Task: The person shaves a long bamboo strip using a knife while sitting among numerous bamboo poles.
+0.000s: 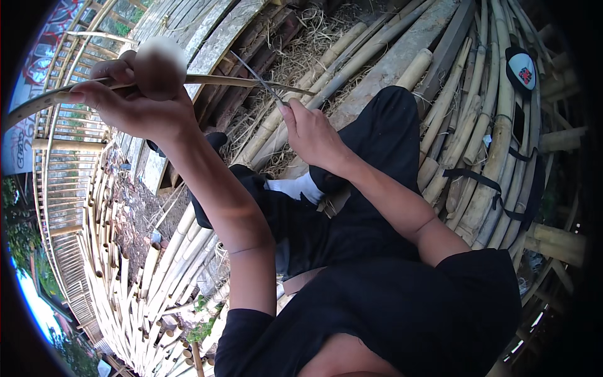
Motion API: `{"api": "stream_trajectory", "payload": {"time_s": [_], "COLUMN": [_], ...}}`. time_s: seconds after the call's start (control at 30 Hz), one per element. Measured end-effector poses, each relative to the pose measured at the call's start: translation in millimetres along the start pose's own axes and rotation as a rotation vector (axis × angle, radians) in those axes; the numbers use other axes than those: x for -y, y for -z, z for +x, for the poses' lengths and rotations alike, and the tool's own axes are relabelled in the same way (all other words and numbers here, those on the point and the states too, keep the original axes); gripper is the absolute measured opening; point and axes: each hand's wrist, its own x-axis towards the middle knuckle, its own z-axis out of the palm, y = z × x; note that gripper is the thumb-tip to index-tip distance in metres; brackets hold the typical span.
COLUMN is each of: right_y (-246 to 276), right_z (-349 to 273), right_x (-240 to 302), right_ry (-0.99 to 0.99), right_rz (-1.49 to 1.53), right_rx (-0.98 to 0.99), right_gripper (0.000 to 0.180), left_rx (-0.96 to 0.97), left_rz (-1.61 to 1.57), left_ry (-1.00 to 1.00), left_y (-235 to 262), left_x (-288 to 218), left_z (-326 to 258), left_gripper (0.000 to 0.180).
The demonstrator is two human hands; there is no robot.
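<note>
A long, thin bamboo strip [232, 81] runs across the upper part of the head view, from the left rim to past my right hand. My left hand [141, 113] is closed around it, palm up, and a blurred patch covers part of the fingers. My right hand [314, 133] grips a knife [256, 76] with a narrow blade, its handle mostly hidden in the fist. The blade crosses the strip near the strip's right end; whether it bites into the bamboo I cannot tell. Both forearms are raised above my bent legs in dark trousers.
Bamboo poles [502, 125] lie stacked at the right, with a dark cap with a white front [522, 70] and a black strap [474, 177] on them. More cut poles [151, 270] fill the lower left. Wooden planks [213, 47] and a bamboo fence [63, 182] stand beyond my left arm.
</note>
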Motion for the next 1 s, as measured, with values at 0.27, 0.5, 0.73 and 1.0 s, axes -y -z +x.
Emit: {"api": "stream_trajectory", "payload": {"time_s": [0.27, 0.5, 0.73, 1.0], "right_y": [-6, 14, 1, 10], "right_z": [-12, -7, 2, -4], "right_x": [-39, 2, -18, 1], "right_ry": [-0.103, -0.068, -0.074, -0.092], "right_rz": [-0.144, 0.059, 0.017, 0.115], "right_rx": [-0.026, 0.052, 0.019, 0.081], "right_gripper": [0.032, 0.036, 0.033, 0.036], "left_rx": [-0.043, -0.027, -0.082, 0.129], "left_rz": [0.062, 0.039, 0.083, -0.055], "left_ry": [-0.023, 0.001, 0.002, -0.008], "left_y": [-9, -12, -8, 1], "left_x": [-4, -1, -3, 0], "left_z": [-3, -5, -1, -2], "left_gripper": [0.057, 0.057, 0.06, 0.063]}}
